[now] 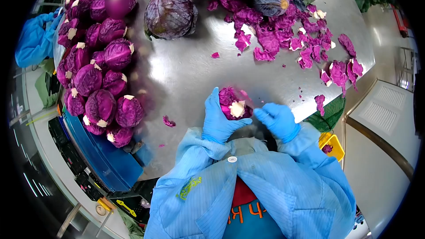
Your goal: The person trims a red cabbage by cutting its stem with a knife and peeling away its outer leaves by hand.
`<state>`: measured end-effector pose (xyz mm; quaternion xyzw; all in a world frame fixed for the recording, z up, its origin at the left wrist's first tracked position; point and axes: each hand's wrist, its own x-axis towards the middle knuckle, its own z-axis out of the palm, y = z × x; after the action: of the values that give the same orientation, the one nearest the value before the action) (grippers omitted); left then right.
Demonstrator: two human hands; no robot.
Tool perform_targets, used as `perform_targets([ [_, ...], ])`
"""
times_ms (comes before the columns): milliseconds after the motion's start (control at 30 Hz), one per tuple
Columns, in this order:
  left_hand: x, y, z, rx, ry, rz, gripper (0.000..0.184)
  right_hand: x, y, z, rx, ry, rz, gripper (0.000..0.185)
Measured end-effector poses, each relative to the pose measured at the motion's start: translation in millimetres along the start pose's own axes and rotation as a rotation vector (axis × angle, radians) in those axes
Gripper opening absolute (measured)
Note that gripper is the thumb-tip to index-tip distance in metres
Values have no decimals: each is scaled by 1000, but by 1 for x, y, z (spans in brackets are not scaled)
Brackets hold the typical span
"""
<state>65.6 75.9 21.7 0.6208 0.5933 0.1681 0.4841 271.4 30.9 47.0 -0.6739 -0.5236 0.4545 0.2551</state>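
My left hand (pixel 218 120), in a blue glove, is wrapped round the left and lower side of a red cabbage (pixel 228 96). The cabbage's pale cut stem end (pixel 237 109) faces me. Just to its right is my right hand (pixel 279 119), also gloved, with the fingers curled closed; whether anything is in them I cannot make out. A small scrap of purple leaf (pixel 168 121) lies on the metal table (pixel 177 79), left of my left hand.
Trimmed red cabbages (pixel 101 104) are piled along the left edge. Darker untrimmed cabbages (pixel 171 14) sit at the back. Torn purple leaves (pixel 270 35) cover the back right. A yellow basket (pixel 335 145) stands below the table's right edge, and a blue bin (pixel 104 155) below the left.
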Motion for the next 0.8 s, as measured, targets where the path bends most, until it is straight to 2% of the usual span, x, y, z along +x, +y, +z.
perform_targets([
  [33, 1, -2, 1, 16, -13, 5, 125, -4, -5, 6, -219, 1, -101, 47],
  [67, 3, -3, 2, 31, -23, 10, 125, -6, 1, 14, -245, -18, -69, 46],
  [200, 2, -5, 5, 72, -11, 37, 125, -5, 2, 21, -264, -63, -86, 47],
  [300, 4, -1, 4, -11, -29, -50, 124, 4, 12, 20, -272, -96, -114, 46],
  [500, -1, 0, 3, 45, 13, -3, 126, 25, 20, 9, -140, -263, -184, 47],
  [800, -1, 2, 9, -12, 48, -49, 125, 36, 16, 6, -293, -293, -168, 54],
])
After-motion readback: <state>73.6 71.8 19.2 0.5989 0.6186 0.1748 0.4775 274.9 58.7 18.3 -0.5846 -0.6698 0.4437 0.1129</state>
